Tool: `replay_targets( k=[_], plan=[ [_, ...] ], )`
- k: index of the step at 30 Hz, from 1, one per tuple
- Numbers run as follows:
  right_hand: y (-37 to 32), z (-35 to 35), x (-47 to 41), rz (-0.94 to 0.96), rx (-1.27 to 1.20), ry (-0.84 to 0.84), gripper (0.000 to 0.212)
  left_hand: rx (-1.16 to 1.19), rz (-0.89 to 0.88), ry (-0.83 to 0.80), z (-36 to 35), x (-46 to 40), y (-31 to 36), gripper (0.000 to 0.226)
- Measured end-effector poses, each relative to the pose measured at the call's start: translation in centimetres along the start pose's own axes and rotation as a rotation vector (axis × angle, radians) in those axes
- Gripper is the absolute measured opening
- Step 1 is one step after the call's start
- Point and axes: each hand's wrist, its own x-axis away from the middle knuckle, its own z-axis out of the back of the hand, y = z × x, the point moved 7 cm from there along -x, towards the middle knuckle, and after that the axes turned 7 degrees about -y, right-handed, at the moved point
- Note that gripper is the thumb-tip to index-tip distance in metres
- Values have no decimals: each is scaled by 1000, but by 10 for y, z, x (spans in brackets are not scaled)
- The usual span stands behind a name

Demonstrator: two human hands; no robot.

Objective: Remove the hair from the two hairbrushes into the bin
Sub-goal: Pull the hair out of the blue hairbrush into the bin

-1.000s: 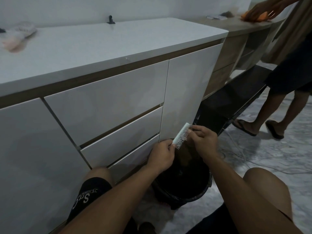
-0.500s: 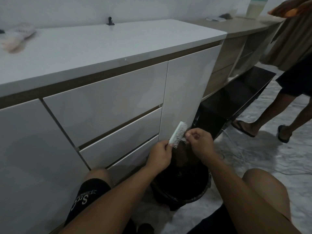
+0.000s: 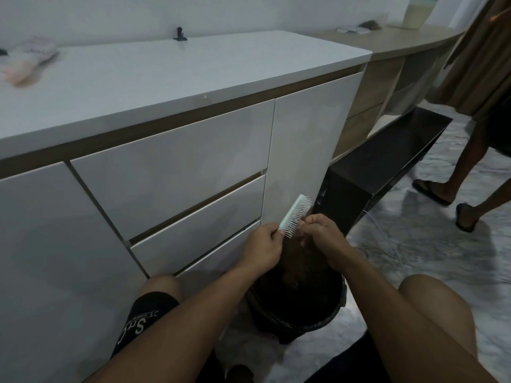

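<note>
Hairbrush (image 3: 294, 215), gripped by left hand (image 3: 262, 248), sits above bin (image 3: 336, 308) at lower centre; right hand (image 3: 322, 230) pinches hair at bristles. Next: pull strands free, drop them into bin.

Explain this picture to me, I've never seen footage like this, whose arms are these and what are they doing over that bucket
There is no machine here. A camera worn on a person's head looks down at their own bare arms and knees. The left hand holds a white hairbrush by its lower end, and the right hand's fingers pinch at its bristles. Directly below stands a dark bin on the floor, against a white cabinet. A second brush seems to lie on the cabinet top, far left, but it is blurred. Another person's legs show at right.
</note>
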Motion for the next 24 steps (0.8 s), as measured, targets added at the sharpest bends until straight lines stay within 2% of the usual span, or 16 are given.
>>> replay_targets(
  k=[8, 11, 13, 14, 20, 24],
  plan=[
    [4, -10, 3, -49, -106, -120, 20, 80, 58, -71, 0, 5, 3, 22],
    [-1, -10, 6, -5, -13, -148, 27, 85, 73, -85, 0, 5, 3, 23],
    [-2, -10, 8, 8, 52, -151, 14, 80, 81, -62, 3, 4, 1, 25],
    [0, -9, 8, 6, 68, -144, 3, 75, 84, -38, 5, 4, 0, 26],
    [3, 0, 4, 23, 268, -72, 8, 68, 130, 64, 14, 0, -11, 27],
    [11, 12, -1, -3, 341, 44, 12, 88, 141, 29, 10, 0, -11, 26]
  ],
)
